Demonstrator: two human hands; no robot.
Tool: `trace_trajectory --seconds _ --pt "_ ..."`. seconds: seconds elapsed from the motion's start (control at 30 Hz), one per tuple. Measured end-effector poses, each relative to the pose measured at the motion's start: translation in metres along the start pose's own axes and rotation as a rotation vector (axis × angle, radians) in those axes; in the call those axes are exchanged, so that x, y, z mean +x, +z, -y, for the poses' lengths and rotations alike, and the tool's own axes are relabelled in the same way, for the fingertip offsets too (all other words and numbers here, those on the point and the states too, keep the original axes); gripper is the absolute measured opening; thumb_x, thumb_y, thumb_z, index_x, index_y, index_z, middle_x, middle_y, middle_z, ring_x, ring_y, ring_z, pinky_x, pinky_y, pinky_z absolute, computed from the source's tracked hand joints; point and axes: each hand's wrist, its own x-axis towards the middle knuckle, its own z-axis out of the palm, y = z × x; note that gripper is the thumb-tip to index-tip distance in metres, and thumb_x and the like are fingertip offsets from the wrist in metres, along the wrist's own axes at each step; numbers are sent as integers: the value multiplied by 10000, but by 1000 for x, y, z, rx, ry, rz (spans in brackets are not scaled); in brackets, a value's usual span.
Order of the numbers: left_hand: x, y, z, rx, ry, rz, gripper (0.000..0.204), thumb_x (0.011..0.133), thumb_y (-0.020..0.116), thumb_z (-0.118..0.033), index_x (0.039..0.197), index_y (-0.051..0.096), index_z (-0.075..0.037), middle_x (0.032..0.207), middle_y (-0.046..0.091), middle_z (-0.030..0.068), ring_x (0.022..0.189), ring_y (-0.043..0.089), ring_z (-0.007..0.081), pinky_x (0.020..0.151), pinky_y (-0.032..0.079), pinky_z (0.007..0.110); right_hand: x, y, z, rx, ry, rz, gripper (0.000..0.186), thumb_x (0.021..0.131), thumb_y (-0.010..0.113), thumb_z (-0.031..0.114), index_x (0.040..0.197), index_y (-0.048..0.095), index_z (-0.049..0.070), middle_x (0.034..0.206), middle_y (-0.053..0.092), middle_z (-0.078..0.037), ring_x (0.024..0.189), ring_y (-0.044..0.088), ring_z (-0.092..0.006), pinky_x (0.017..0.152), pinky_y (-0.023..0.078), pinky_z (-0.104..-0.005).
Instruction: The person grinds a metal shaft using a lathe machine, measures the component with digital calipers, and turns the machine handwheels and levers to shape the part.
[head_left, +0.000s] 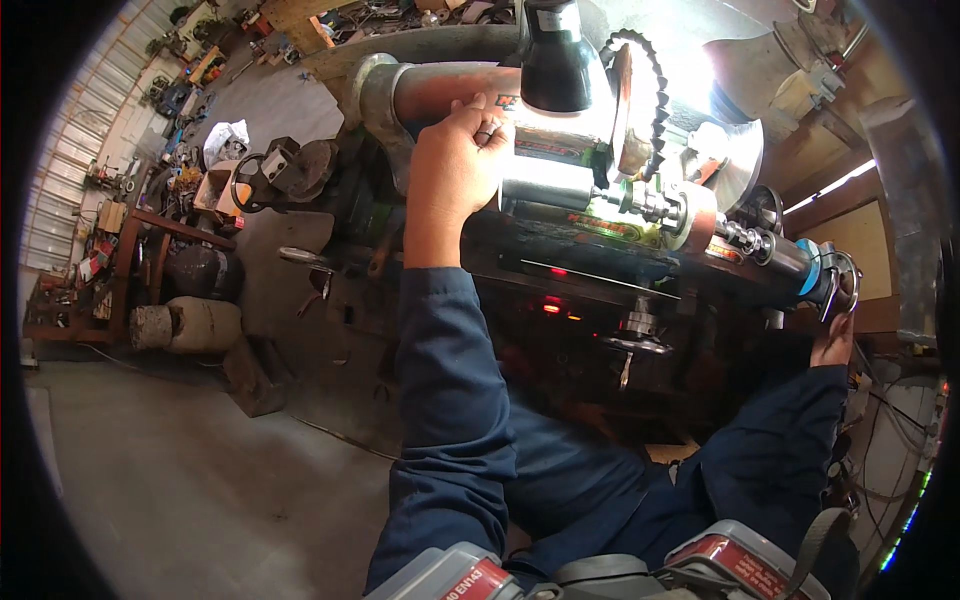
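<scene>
A large lathe-like machine (630,262) runs across the view, with a reddish housing (430,92) along its back. My left hand (460,150) is closed in a pinch in front of that housing, beside a smooth silver cylinder (550,184). Whatever its fingertips hold is hidden. To the right of the cylinder, a stepped shiny shaft (650,205) sits in the machine. At the machine's right end, my right hand (832,342) is closed at the lower rim of a chrome handwheel (848,285), its fingertips partly hidden. A blue band (808,266) circles the part beside that wheel.
A black lamp (556,60) hangs brightly over the machine, near an upright disc (622,110) with a toothed dark edge. A smaller handwheel (636,345) projects at the front. Tools and parts clutter the left wall, with a gas cylinder (205,325) on the floor.
</scene>
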Motion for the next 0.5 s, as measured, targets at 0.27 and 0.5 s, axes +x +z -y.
trace_trajectory --seconds 0.27,0.5 --pt "3 4 -2 51 77 -32 309 858 671 -169 1130 667 -23 930 695 200 854 696 279 816 535 337 31 -105 -56 -198 32 34 271 1050 442 198 1264 539 64 1145 614 -35 1026 565 -146 895 430 -274" --pt "0 -2 -15 54 35 40 348 886 668 -135 1205 636 1 984 696 220 886 709 234 816 525 310 53 -181 -85 -558 -49 52 280 1027 491 157 1290 531 69 1180 607 -23 1058 561 -153 912 443 -281"
